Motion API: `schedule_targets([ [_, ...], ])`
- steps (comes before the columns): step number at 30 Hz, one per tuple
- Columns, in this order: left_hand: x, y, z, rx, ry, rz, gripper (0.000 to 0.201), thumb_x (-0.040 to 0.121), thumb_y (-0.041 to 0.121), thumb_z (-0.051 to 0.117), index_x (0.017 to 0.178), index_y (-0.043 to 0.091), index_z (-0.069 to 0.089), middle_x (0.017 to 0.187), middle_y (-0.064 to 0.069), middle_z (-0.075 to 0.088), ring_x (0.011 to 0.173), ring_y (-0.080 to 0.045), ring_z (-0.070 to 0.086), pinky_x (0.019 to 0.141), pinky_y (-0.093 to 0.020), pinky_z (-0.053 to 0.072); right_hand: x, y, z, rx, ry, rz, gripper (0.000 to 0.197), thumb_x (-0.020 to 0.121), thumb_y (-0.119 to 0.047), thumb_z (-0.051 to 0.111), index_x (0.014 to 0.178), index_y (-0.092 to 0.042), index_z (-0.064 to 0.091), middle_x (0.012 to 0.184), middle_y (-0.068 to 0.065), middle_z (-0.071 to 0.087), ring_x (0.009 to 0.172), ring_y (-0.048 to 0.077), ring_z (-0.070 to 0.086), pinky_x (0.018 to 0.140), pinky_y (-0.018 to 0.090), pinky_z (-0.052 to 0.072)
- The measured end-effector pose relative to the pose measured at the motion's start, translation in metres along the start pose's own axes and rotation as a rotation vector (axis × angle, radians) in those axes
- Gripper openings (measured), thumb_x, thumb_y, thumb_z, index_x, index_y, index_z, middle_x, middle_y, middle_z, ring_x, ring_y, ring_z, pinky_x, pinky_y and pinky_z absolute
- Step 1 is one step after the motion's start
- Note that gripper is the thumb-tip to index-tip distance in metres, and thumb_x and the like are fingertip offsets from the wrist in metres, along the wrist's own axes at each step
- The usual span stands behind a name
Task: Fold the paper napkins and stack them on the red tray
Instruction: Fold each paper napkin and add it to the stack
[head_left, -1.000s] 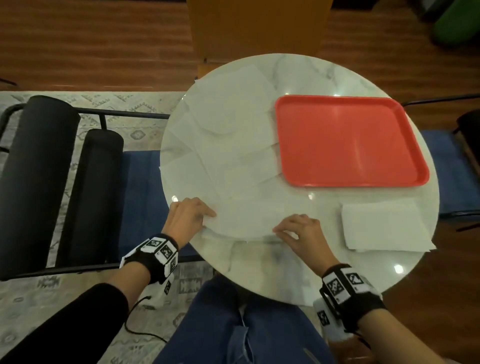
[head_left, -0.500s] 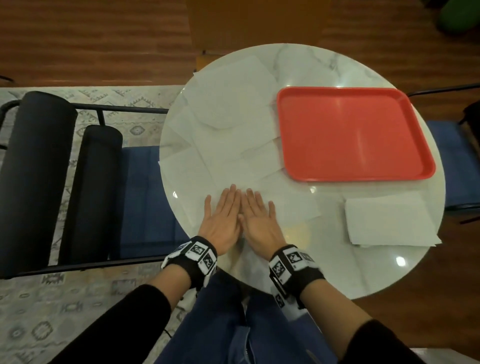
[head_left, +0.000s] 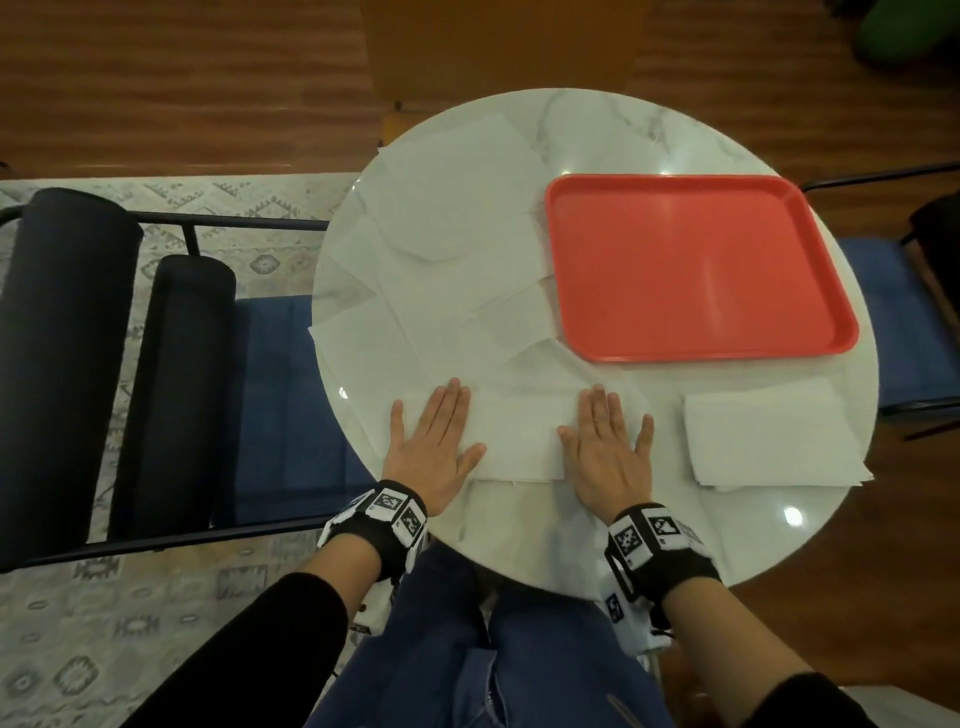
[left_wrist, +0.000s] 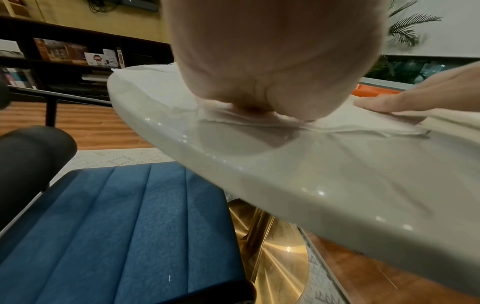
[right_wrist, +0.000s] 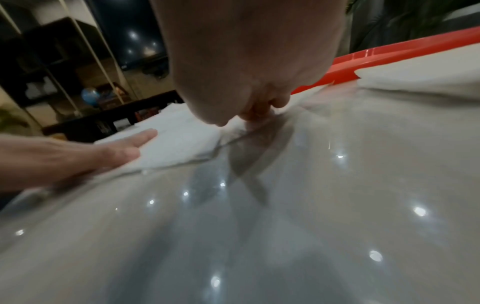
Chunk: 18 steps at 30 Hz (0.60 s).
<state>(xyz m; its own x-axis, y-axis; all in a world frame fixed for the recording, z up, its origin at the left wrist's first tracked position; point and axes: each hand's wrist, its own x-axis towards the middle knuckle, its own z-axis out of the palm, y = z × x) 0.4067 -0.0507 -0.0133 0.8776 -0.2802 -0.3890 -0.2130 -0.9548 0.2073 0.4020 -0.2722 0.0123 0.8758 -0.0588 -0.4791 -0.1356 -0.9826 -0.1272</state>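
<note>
Pressing flat on a folded napkin (head_left: 519, 436) at the near edge of the round marble desk (head_left: 613, 130) are both hands, palms down.

- Left hand (head_left: 434, 447): laid on the left end of the folded napkin, fingers straight and together, thumb spread to the right; nothing is gripped. In the left wrist view the heel of the palm (left_wrist: 259, 61) is seen bearing on the napkin's layered near edge.
- Right hand (head_left: 608, 449): laid on the right end of the same napkin, fingers straight and slightly spread; nothing is gripped.
- Red tray (head_left: 696, 270): placed on the far right part of the desk, well apart from both hands; nothing is seen on it.
- Second folded napkin (head_left: 769, 436): set on the desk to the right of the right hand, just near of the tray.
- Unfolded napkins (head_left: 457, 234): spread in overlapping sheets over the left and far part of the desk, left of the tray.
- Wrist bands (head_left: 384, 519): black, with printed square markers, worn on both wrists.
- Blue padded chair (head_left: 275, 405): stood to the left of the desk, with black rolled cushions (head_left: 62, 332) at its left side.
- Patterned rug (head_left: 156, 597): laid on the wooden floor (head_left: 182, 78).
</note>
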Motion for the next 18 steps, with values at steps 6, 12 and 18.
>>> schedule_targets([
  [6, 0.000, 0.001, -0.011, 0.046, 0.063, 0.006, 0.073, 0.088, 0.054, 0.004, 0.151, 0.016, 0.003, 0.159, 0.000, 0.004, 0.145, -0.013, 0.014, 0.110, -0.060, 0.005, 0.004, -0.023, -0.002, 0.064, 0.015, -0.079, 0.055, 0.102, -0.038, 0.014, 0.151, -0.020, -0.004, 0.160, -0.003, -0.007, 0.147, 0.016, -0.005, 0.115, 0.051, -0.007],
  [12, 0.012, -0.001, -0.043, 0.061, 0.178, 0.010, 0.057, 0.086, 0.044, 0.054, 0.137, 0.020, 0.041, 0.121, -0.002, 0.056, 0.104, -0.024, 0.053, 0.089, -0.041, 0.025, 0.000, -0.033, -0.007, 0.097, 0.030, -0.091, 0.052, 0.102, -0.032, 0.023, 0.151, -0.019, 0.011, 0.160, 0.006, 0.003, 0.147, 0.023, 0.004, 0.116, 0.053, 0.006],
  [18, 0.017, 0.013, -0.093, -0.138, 0.082, 0.169, 0.018, 0.090, 0.044, 0.052, 0.101, 0.034, 0.063, 0.092, 0.013, 0.060, 0.089, -0.011, 0.053, 0.086, -0.034, 0.023, -0.003, -0.035, -0.038, 0.252, 0.019, -0.195, 0.054, 0.095, -0.035, 0.047, 0.145, -0.029, 0.028, 0.158, 0.006, 0.015, 0.146, 0.026, 0.010, 0.112, 0.059, 0.001],
])
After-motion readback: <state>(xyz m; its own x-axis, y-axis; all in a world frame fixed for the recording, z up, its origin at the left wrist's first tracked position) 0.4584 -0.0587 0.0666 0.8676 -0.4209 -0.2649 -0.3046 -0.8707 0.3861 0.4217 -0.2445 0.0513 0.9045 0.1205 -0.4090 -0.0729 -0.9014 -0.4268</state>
